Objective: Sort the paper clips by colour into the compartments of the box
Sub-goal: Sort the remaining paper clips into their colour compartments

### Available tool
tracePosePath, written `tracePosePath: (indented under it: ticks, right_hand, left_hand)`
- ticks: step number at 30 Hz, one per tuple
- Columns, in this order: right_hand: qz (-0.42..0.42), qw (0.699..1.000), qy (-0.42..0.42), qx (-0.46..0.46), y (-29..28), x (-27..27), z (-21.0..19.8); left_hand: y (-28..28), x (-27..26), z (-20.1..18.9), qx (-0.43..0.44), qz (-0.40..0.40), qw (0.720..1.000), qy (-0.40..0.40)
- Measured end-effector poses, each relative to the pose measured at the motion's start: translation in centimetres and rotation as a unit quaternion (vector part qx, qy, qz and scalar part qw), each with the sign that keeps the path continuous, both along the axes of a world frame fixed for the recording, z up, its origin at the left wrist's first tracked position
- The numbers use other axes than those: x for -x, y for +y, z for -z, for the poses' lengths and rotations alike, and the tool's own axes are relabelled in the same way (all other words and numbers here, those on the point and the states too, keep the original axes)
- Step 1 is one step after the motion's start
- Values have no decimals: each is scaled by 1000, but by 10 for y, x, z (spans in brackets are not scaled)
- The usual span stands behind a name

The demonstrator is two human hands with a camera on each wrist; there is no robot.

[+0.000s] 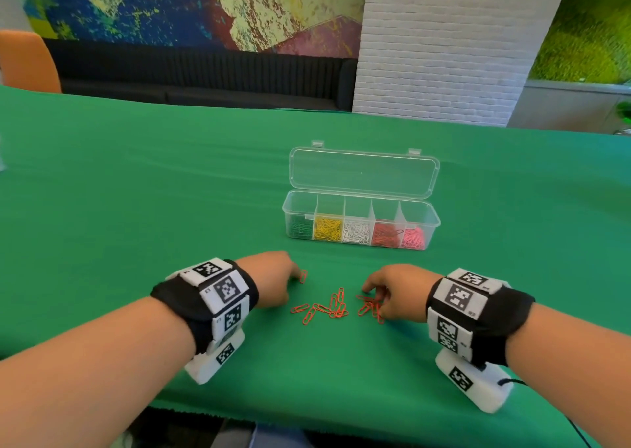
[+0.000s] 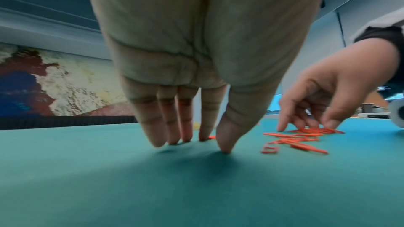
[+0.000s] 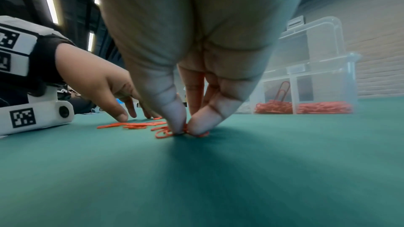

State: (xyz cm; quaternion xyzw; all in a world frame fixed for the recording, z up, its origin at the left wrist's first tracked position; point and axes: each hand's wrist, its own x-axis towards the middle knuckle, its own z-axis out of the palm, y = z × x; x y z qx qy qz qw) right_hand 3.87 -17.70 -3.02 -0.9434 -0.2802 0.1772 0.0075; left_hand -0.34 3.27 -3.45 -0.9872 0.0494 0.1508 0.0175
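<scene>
A clear box [image 1: 293, 208] stands open on the green cloth, its compartments holding green, yellow, white, red [image 1: 385, 236] and pink paper clips. Several loose red clips [image 1: 333, 307] lie between my hands. My left hand [image 1: 295, 277] has straight fingers on the cloth, and its forefinger presses a single red clip [image 1: 303, 276] [image 2: 211, 137]. My right hand [image 1: 374, 302] pinches a small bunch of red clips [image 3: 161, 134] between thumb and finger against the cloth [image 3: 186, 131]. In the left wrist view the loose clips [image 2: 292, 141] lie right of my left hand [image 2: 215, 142].
The box's lid [image 1: 362, 171] leans back behind the compartments. In the right wrist view the box [image 3: 328, 78] stands to the right. The green cloth [image 1: 136, 191] covers the whole table; its near edge runs below my forearms. A dark bench and a brick pillar stand beyond.
</scene>
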Motion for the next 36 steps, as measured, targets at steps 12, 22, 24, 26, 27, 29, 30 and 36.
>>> tracePosePath:
  ticks: [12, 22, 24, 26, 27, 29, 30, 36]
  right_hand:
    - [-24, 1000, 3, -7, 17, -5, -5]
    - [-56, 997, -3, -46, 13, 0, -9]
    - [-52, 998, -3, -32, 11, 0, -10]
    - [-51, 999, 11, -10, 11, 2, -9]
    - [-52, 998, 19, -3, 11, 3, -8]
    - [-56, 998, 26, 0, 11, 6, -6]
    - [-55, 998, 27, -2, 11, 6, -6]
    - [-46, 998, 42, -25, 18, 9, -3]
  left_hand:
    - [-15, -17, -5, 72, 42, 997, 10]
    - [-14, 2, -9, 117, 68, 991, -10]
    - [-4, 1, -14, 84, 34, 996, -21]
    - [6, 1, -17, 56, -4, 998, -11]
    - [8, 3, -17, 57, -18, 998, 3]
    - [8, 8, -16, 78, -30, 996, 37]
    - [5, 11, -15, 86, -29, 995, 52]
    - [-19, 14, -4, 90, -34, 995, 41]
